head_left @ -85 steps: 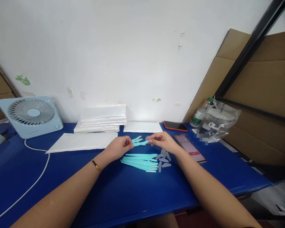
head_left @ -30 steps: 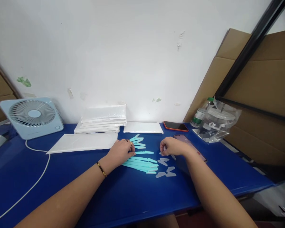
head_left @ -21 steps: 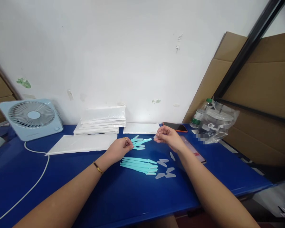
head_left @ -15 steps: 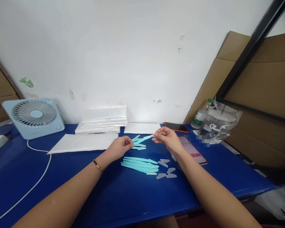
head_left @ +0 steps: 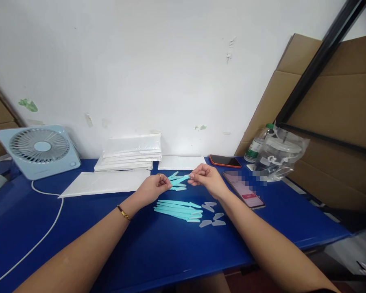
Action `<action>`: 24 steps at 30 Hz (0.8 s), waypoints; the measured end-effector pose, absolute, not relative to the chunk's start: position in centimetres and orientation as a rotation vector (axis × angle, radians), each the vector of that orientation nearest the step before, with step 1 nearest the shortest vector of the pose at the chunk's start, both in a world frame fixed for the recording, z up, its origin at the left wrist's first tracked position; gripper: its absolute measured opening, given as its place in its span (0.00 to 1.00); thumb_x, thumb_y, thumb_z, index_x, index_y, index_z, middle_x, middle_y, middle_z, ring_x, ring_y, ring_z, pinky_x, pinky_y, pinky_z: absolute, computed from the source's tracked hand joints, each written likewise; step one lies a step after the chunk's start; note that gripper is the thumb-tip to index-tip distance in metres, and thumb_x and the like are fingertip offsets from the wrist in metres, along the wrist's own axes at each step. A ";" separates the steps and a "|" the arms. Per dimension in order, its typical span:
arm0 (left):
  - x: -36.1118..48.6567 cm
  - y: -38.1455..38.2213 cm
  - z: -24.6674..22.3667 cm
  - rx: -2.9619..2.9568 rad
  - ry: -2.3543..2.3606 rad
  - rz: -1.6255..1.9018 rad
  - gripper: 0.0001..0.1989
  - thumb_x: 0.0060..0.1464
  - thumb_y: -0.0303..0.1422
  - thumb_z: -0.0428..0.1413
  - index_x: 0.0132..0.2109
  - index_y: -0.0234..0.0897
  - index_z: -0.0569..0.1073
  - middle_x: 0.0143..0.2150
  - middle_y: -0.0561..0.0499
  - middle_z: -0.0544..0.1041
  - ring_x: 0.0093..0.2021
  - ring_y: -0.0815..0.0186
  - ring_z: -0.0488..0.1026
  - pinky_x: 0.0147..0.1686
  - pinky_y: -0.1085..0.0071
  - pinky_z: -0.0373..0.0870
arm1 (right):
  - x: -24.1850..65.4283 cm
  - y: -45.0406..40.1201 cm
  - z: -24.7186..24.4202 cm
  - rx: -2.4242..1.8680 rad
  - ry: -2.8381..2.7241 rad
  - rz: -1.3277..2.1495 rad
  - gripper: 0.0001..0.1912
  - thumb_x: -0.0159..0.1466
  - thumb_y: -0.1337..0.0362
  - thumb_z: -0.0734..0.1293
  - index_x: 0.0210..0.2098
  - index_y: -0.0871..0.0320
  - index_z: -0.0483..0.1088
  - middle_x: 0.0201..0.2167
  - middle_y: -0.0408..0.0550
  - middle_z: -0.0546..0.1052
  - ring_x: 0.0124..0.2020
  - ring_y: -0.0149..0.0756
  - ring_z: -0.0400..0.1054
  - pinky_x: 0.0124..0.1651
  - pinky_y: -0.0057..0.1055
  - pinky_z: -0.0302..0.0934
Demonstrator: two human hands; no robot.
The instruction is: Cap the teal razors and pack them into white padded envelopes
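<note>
My left hand [head_left: 155, 187] pinches the handle of a turquoise eyebrow razor [head_left: 179, 181], which slants up to the right. The fingertips of my right hand [head_left: 205, 179] are closed on the razor's blade end, hiding most of it. A few more turquoise razors [head_left: 180, 189] lie on the table just behind and beneath the held one. Nearer to me, several razors [head_left: 177, 209] lie side by side with their blade ends to the right. Several small translucent blade covers [head_left: 218, 223] are scattered to the right of that row.
White flat packs [head_left: 131, 148] are stacked by the wall, with another white pack [head_left: 106, 182] in front. A fan [head_left: 42, 148] stands at left, its cable trailing forward. Two phones [head_left: 225, 160], a bottle [head_left: 256, 148] and a bagged cup [head_left: 279, 156] sit at right on the blue table [head_left: 171, 252].
My right hand has come left, closer to my left hand, and now grips nearer the razor's head. The left hand stays on the handle. The whole view has shifted slightly.
</note>
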State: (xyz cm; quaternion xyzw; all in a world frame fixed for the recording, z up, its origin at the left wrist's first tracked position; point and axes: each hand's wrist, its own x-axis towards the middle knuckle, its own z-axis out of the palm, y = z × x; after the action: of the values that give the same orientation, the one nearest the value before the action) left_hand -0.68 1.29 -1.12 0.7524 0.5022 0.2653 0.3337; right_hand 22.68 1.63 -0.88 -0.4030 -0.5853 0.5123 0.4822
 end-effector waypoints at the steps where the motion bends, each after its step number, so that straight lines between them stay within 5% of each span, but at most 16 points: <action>1: -0.7 1.3 -1.1 1.988 1.328 0.684 0.15 0.50 0.45 0.51 0.34 0.37 0.71 0.29 0.53 0.72 0.30 0.66 0.67 0.29 0.72 0.62 | 22.7 1.6 -0.8 -1.009 -1.483 1.236 0.17 0.49 0.55 0.73 0.30 0.60 0.68 0.24 0.46 0.76 0.30 0.36 0.75 0.31 0.28 0.69; 5: -1.0 1.4 -0.9 2.192 1.514 0.633 0.12 0.50 0.42 0.52 0.37 0.40 0.72 0.34 0.51 0.75 0.35 0.63 0.69 0.34 0.69 0.62 | 25.0 2.0 0.4 -1.246 -1.714 0.918 0.15 0.53 0.55 0.70 0.34 0.58 0.70 0.29 0.46 0.76 0.26 0.32 0.72 0.25 0.25 0.64; 8: -0.8 1.0 -0.6 2.350 1.518 0.604 0.13 0.50 0.41 0.53 0.41 0.41 0.73 0.40 0.49 0.75 0.41 0.59 0.69 0.39 0.66 0.62 | 28.3 1.8 1.7 -1.525 -1.930 0.690 0.11 0.53 0.57 0.69 0.28 0.58 0.72 0.24 0.45 0.75 0.19 0.29 0.68 0.22 0.25 0.59; 14: 0.8 -0.2 -0.8 2.444 1.201 0.410 0.09 0.49 0.38 0.55 0.36 0.42 0.76 0.38 0.50 0.77 0.43 0.59 0.69 0.41 0.67 0.61 | 31.3 0.8 1.9 -2.108 -2.202 0.854 0.05 0.41 0.66 0.72 0.16 0.58 0.72 0.11 0.44 0.71 0.14 0.34 0.65 0.18 0.27 0.53; 20: 1.1 -0.2 -1.2 2.413 1.237 0.370 0.07 0.50 0.33 0.52 0.27 0.40 0.73 0.29 0.52 0.75 0.33 0.63 0.69 0.32 0.70 0.59 | 28.8 1.6 0.4 -1.751 -2.251 0.691 0.07 0.41 0.73 0.70 0.18 0.57 0.69 0.16 0.42 0.72 0.18 0.29 0.64 0.19 0.23 0.52; 24: 0.4 0.2 -0.7 2.277 1.386 0.484 0.08 0.53 0.36 0.50 0.31 0.40 0.71 0.28 0.53 0.74 0.29 0.65 0.68 0.28 0.71 0.58 | 27.1 2.3 -0.5 -1.370 -1.926 0.988 0.13 0.49 0.67 0.69 0.35 0.55 0.69 0.22 0.40 0.72 0.19 0.29 0.67 0.22 0.25 0.60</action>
State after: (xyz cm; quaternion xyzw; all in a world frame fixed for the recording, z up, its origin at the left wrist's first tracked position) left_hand 0.36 0.17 -0.72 0.8209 0.4996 0.1746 0.2145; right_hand 27.12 2.29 -0.48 -0.5124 -0.7206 0.3695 0.2858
